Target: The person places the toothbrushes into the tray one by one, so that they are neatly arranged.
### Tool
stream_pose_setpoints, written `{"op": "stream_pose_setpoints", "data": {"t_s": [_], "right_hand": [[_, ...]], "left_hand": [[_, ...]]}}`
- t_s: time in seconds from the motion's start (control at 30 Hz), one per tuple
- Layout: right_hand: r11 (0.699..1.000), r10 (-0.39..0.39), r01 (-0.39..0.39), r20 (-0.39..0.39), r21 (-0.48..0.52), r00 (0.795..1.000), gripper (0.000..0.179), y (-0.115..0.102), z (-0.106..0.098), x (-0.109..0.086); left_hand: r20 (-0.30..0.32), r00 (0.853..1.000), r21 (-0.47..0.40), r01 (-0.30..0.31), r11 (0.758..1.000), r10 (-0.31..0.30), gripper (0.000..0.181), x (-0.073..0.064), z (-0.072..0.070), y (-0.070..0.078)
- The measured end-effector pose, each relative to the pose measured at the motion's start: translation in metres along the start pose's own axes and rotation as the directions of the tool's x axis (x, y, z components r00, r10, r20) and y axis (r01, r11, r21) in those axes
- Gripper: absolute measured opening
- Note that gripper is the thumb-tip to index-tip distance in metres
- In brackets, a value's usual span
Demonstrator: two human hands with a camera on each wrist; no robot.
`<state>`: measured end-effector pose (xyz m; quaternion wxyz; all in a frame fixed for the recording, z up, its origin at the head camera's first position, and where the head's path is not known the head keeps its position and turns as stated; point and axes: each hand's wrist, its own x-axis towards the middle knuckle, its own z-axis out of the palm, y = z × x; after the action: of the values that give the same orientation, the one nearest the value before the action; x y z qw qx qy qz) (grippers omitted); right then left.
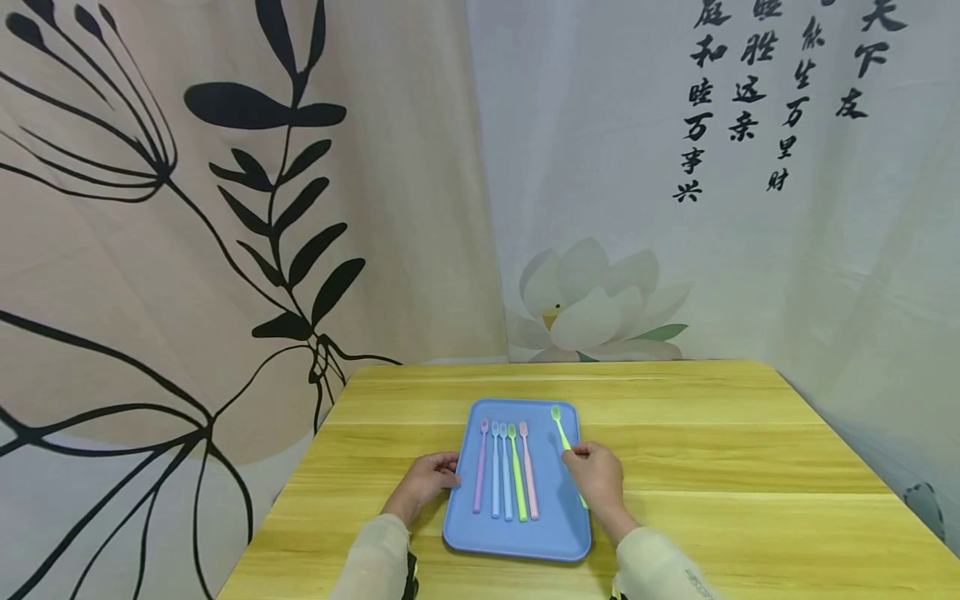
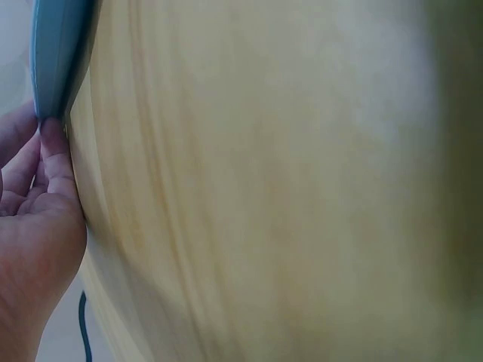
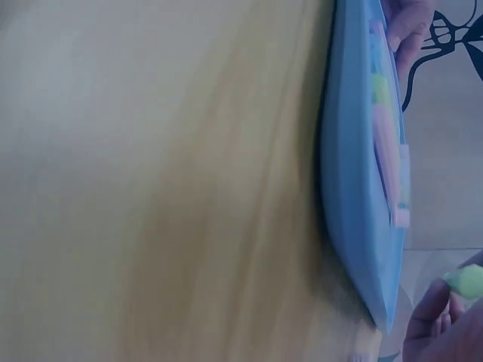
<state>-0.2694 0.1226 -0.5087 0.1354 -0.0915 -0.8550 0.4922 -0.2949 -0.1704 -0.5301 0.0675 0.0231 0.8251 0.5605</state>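
A blue tray lies on the table. My left hand holds its left rim; in the left wrist view, the thumb and fingers pinch the tray edge. Between the fingertips of my right hand is a light green toothbrush, over the tray's right side, bristle end pointing away from me. The right wrist view shows that toothbrush's end poking out of the hand. Side by side in the tray lie a purple toothbrush, two blue toothbrushes, another green toothbrush and a pink toothbrush.
The wooden table extends on both sides of the tray, its far edge close to a printed curtain. Black plant drawings, a pale lotus and written characters decorate the curtain.
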Motion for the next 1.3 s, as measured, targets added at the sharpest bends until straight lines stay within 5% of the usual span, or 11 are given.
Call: {"op": "stream_pose_setpoints", "data": {"t_s": [0.53, 1.3], "right_hand": [[0.999, 0.030, -0.025, -0.146, 0.039, 0.989, 0.018, -0.011, 0.037, -0.014], [0.997, 0.080, -0.074, -0.182, 0.038, 0.980, 0.021, -0.005, 0.058, -0.016]], "left_hand": [[-0.003, 1.000, 0.006, -0.006, 1.000, 0.006, 0.048, 0.001, 0.001, 0.000], [-0.002, 1.000, 0.024, 0.009, 1.000, -0.009, 0.047, 0.001, 0.000, -0.001]]}}
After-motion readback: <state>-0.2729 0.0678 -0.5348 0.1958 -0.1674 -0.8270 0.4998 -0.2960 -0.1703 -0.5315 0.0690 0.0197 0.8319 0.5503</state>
